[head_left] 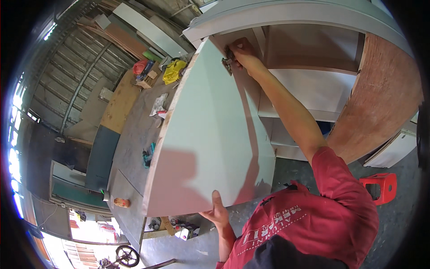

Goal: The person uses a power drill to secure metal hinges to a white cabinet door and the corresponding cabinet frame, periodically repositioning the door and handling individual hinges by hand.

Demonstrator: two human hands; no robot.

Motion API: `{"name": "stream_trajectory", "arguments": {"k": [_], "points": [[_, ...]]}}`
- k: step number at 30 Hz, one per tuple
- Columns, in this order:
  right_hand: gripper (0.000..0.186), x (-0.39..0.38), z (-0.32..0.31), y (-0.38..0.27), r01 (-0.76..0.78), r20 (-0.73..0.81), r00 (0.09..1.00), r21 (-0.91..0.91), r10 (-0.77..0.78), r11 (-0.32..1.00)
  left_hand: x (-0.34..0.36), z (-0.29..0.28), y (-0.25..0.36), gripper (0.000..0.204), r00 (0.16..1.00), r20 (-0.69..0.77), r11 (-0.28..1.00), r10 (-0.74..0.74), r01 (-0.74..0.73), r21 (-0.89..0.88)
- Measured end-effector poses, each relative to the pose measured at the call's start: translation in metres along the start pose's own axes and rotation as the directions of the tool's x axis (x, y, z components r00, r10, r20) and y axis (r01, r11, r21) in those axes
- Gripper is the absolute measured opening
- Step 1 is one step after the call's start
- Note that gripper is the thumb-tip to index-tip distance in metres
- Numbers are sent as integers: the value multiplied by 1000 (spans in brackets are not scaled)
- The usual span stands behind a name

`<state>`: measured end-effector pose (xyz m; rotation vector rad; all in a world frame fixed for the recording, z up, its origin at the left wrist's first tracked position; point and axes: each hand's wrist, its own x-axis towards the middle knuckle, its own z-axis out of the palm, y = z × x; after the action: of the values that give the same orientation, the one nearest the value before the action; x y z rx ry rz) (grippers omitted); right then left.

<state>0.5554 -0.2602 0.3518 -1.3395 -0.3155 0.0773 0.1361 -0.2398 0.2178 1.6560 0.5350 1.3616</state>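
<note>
A pale green door panel (pixel 201 130) stands open at the left side of a pale wooden cabinet (pixel 309 89). My right hand (pixel 242 56) is raised inside the upper corner, its curled fingers at a metal hinge (pixel 226 67) near the panel's top inner edge; what exactly they pinch is too small to make out. My left hand (pixel 215 213) grips the bottom edge of the door panel, thumb on the pale face and fingers tucked mostly behind the edge.
A workbench (pixel 134 116) at left holds a green power tool (pixel 147 157), a yellow bag (pixel 174 71) and a bottle (pixel 122 202). A red stool (pixel 378 188) stands at lower right, near a leaning white board (pixel 385 148). A wheel (pixel 127 256) shows at the bottom left.
</note>
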Motion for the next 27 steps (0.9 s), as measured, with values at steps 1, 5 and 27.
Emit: {"name": "stream_trajectory", "arguments": {"k": [1,5,27], "points": [[35,2,1,1,16,10,1000,4,-16,1000,-2,4,3,42,999,31,1000,7,-6,-27],[29,14,-1,5,-22,27,999,30,21,999,-2,7,5,36,999,42,999,14,-12,-49],[27,-55,-34,53,169,-71,985,147,-160,975,4,-8,-15,29,994,-89,993,61,-51,107]]}}
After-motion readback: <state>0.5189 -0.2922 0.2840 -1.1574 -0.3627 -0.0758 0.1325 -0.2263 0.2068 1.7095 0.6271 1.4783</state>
